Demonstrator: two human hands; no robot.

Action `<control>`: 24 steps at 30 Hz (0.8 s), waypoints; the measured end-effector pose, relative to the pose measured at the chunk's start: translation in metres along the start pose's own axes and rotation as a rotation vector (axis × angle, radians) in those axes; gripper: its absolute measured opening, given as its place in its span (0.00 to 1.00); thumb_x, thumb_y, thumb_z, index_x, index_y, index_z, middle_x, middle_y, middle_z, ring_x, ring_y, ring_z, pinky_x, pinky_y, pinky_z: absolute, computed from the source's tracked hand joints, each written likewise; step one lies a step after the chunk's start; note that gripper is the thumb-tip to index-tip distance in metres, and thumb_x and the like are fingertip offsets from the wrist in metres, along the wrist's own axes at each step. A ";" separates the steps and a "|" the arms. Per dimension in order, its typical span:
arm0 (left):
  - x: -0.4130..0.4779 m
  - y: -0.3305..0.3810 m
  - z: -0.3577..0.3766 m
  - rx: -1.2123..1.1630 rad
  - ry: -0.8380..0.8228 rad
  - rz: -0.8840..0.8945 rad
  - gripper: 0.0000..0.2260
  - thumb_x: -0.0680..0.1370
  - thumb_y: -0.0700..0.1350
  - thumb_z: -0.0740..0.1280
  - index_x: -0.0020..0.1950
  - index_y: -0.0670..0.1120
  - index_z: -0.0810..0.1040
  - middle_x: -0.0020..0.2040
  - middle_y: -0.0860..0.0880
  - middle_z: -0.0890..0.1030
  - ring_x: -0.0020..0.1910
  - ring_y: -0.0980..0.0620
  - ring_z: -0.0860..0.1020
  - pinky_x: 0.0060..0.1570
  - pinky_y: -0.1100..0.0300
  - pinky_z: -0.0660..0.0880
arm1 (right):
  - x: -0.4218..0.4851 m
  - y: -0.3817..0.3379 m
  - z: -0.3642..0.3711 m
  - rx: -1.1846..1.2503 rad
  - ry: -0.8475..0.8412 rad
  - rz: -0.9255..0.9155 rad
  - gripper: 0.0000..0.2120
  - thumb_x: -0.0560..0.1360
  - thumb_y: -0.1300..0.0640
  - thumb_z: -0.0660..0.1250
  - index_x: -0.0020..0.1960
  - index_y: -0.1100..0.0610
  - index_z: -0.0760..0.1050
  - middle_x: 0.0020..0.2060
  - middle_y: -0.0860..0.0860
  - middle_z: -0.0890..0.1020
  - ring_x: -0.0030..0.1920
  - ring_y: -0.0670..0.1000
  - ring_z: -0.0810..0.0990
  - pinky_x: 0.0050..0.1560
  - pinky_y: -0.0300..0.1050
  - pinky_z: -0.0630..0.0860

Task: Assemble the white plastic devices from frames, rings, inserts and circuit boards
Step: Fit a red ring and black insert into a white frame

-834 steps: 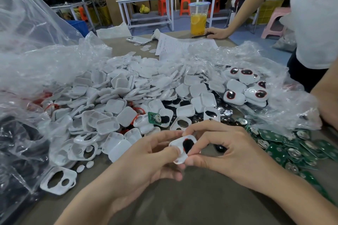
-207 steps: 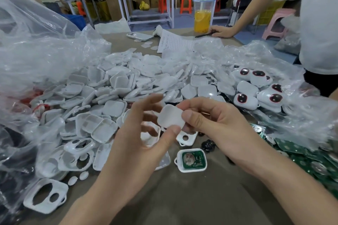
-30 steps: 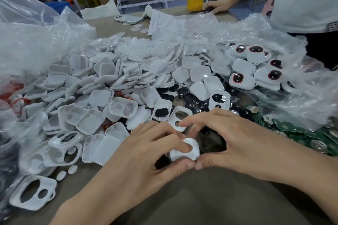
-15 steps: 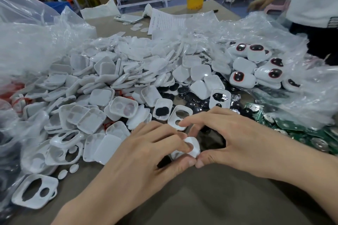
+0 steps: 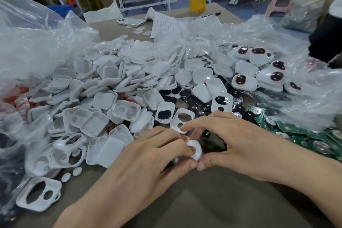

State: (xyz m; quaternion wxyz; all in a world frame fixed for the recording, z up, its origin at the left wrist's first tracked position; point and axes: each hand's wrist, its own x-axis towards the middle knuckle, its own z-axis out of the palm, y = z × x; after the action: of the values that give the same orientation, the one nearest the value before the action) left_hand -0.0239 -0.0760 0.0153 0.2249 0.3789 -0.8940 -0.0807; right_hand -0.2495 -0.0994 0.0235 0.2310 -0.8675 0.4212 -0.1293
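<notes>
White plastic shows only as a small curved patch between the two hands: the device [image 5: 194, 149] sits low over the tabletop [image 5: 212, 200], just in front of the heap of shells [image 5: 114, 83]. The left hand [image 5: 148, 155] curls over it from the left, fingers on top and thumb at its near side. The right hand [image 5: 238, 146] pinches its other edge, and the two thumb tips meet at the near rim. That squeeze from both sides looks like the way to snap the halves shut around what is inside, so the step is likely the closing of one unit. Whether the seam has seated is hidden by the fingers. Supplies lie within reach for the same reason: black inserts [image 5: 194, 100] just behind the hands and green circuit boards [image 5: 296, 131] to the right. Finished devices [image 5: 259, 74] are parked apart on the plastic wrap [image 5: 314, 98] at the far right.
</notes>
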 end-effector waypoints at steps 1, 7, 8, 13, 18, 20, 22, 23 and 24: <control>0.000 0.000 0.001 0.001 0.001 -0.003 0.09 0.80 0.57 0.65 0.51 0.54 0.82 0.54 0.62 0.79 0.53 0.58 0.78 0.49 0.62 0.74 | 0.000 0.000 -0.001 0.002 -0.001 -0.003 0.29 0.70 0.37 0.72 0.67 0.31 0.62 0.55 0.31 0.74 0.64 0.34 0.65 0.63 0.26 0.58; -0.002 -0.001 0.001 0.012 -0.037 0.001 0.12 0.82 0.58 0.61 0.62 0.59 0.79 0.58 0.61 0.75 0.54 0.58 0.76 0.47 0.64 0.75 | -0.003 -0.002 -0.004 0.020 -0.012 -0.013 0.29 0.73 0.39 0.73 0.69 0.34 0.64 0.56 0.29 0.72 0.63 0.31 0.64 0.61 0.21 0.55; -0.002 -0.001 0.001 0.015 -0.044 0.006 0.12 0.83 0.58 0.61 0.63 0.59 0.79 0.58 0.61 0.75 0.54 0.59 0.75 0.48 0.67 0.73 | -0.003 -0.002 -0.005 0.019 -0.014 -0.014 0.29 0.73 0.39 0.72 0.70 0.34 0.63 0.56 0.29 0.72 0.63 0.31 0.64 0.61 0.21 0.55; -0.001 0.000 0.002 0.048 -0.036 0.031 0.13 0.83 0.56 0.60 0.63 0.57 0.80 0.57 0.59 0.73 0.53 0.59 0.73 0.51 0.73 0.68 | -0.004 -0.002 -0.005 0.002 -0.013 -0.021 0.28 0.74 0.40 0.71 0.70 0.35 0.63 0.55 0.32 0.75 0.63 0.35 0.66 0.63 0.26 0.58; 0.000 0.002 0.002 0.075 -0.023 0.047 0.14 0.82 0.55 0.62 0.62 0.53 0.83 0.55 0.54 0.78 0.52 0.56 0.75 0.48 0.67 0.73 | -0.004 -0.002 -0.004 -0.008 -0.004 -0.025 0.28 0.74 0.40 0.72 0.70 0.36 0.64 0.54 0.32 0.75 0.62 0.35 0.66 0.63 0.27 0.59; 0.001 0.003 0.001 0.081 -0.015 0.054 0.15 0.82 0.54 0.62 0.61 0.52 0.84 0.54 0.53 0.79 0.51 0.55 0.77 0.47 0.65 0.75 | -0.004 -0.002 -0.004 -0.007 0.000 -0.032 0.27 0.74 0.41 0.72 0.70 0.37 0.65 0.54 0.33 0.75 0.61 0.36 0.67 0.63 0.28 0.60; 0.002 0.005 0.000 0.090 -0.016 0.061 0.15 0.82 0.53 0.62 0.60 0.51 0.84 0.53 0.52 0.80 0.50 0.54 0.78 0.45 0.62 0.77 | -0.004 -0.003 -0.004 -0.006 -0.002 -0.031 0.27 0.74 0.41 0.72 0.69 0.37 0.65 0.54 0.33 0.75 0.61 0.36 0.67 0.63 0.29 0.60; 0.003 0.006 0.000 0.098 -0.018 0.062 0.14 0.81 0.53 0.62 0.60 0.51 0.85 0.53 0.51 0.80 0.49 0.53 0.79 0.44 0.60 0.78 | -0.004 -0.002 -0.004 -0.007 0.000 -0.031 0.27 0.74 0.41 0.72 0.69 0.37 0.65 0.53 0.33 0.75 0.61 0.36 0.67 0.63 0.29 0.60; 0.004 0.007 -0.001 0.108 -0.022 0.060 0.14 0.81 0.52 0.62 0.59 0.50 0.85 0.52 0.51 0.81 0.49 0.52 0.79 0.43 0.58 0.79 | -0.004 -0.002 -0.003 -0.008 0.002 -0.032 0.27 0.74 0.41 0.72 0.69 0.37 0.65 0.53 0.33 0.75 0.61 0.36 0.67 0.63 0.29 0.60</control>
State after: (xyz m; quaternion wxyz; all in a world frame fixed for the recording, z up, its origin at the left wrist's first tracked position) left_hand -0.0302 -0.0736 0.0198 0.1967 0.3626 -0.9104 -0.0300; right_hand -0.2519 -0.0959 0.0273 0.2251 -0.8748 0.4081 -0.1321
